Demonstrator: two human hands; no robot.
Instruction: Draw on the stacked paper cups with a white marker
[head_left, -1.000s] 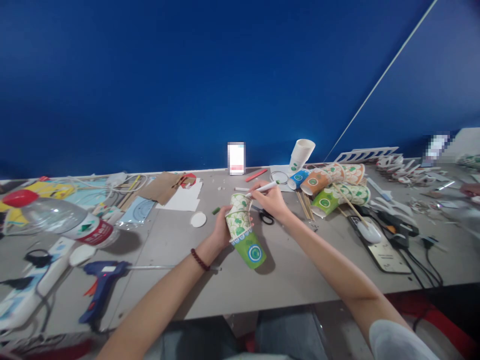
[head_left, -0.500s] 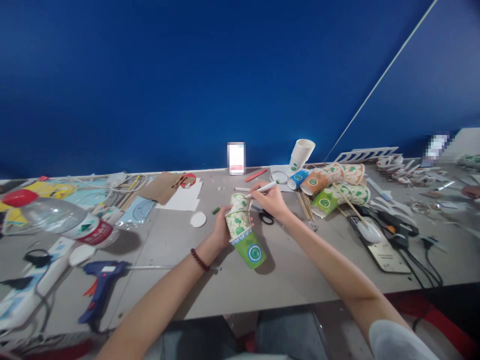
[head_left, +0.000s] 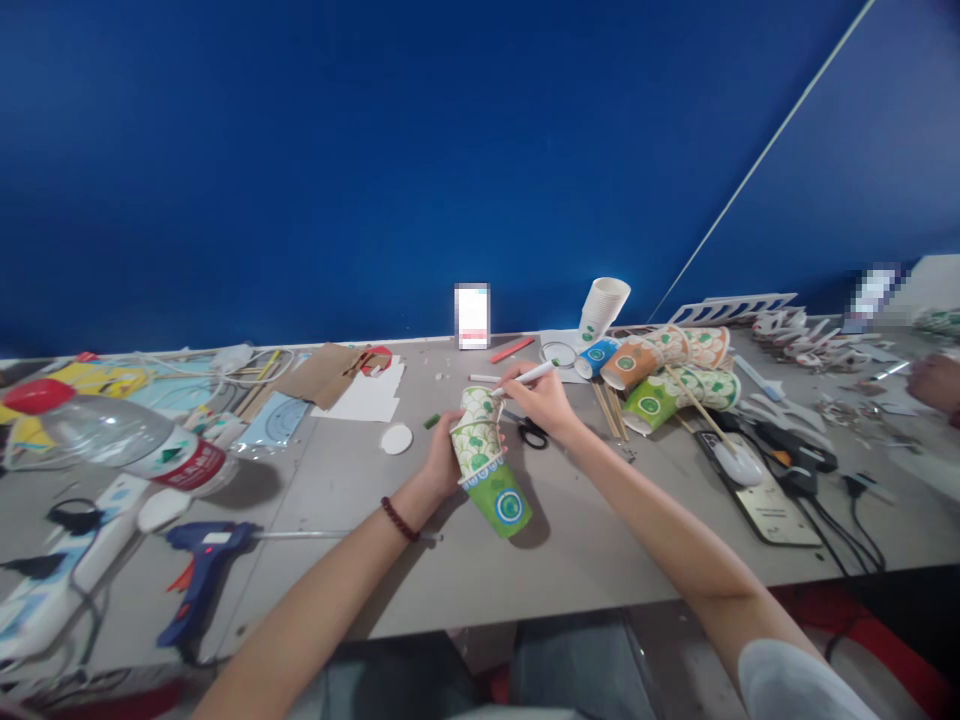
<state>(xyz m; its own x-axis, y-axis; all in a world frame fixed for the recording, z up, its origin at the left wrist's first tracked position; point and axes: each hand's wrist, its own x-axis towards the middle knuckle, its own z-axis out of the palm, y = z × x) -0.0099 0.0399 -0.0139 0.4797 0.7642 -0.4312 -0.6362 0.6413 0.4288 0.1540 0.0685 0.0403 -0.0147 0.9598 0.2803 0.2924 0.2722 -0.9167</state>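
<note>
Joined paper cups [head_left: 480, 450], patterned white and green above and plain green with a round blue badge below, tilt over the table in front of me. My left hand [head_left: 445, 455] is wrapped round their left side, its fingers partly hidden behind them. Pinched in my right hand [head_left: 541, 400] is a white marker [head_left: 534, 374], its tip touching the upper cup near the rim. Just right of the cups lie black scissors [head_left: 532, 434]. A white disc [head_left: 397, 439] and a small green cap [head_left: 432, 421] rest on the left.
A blue glue gun [head_left: 206, 570], a bottle [head_left: 142, 440] and a power strip [head_left: 71, 560] occupy the left. On the right are more cups [head_left: 628, 365], a cup stack [head_left: 602, 308], sticks [head_left: 611, 410] and a mouse [head_left: 739, 464]. Another person's hand [head_left: 936, 383] shows at the far right.
My hands, the cups and the marker stay nearly in place. At the far right, the other person's hand has come further into view.
</note>
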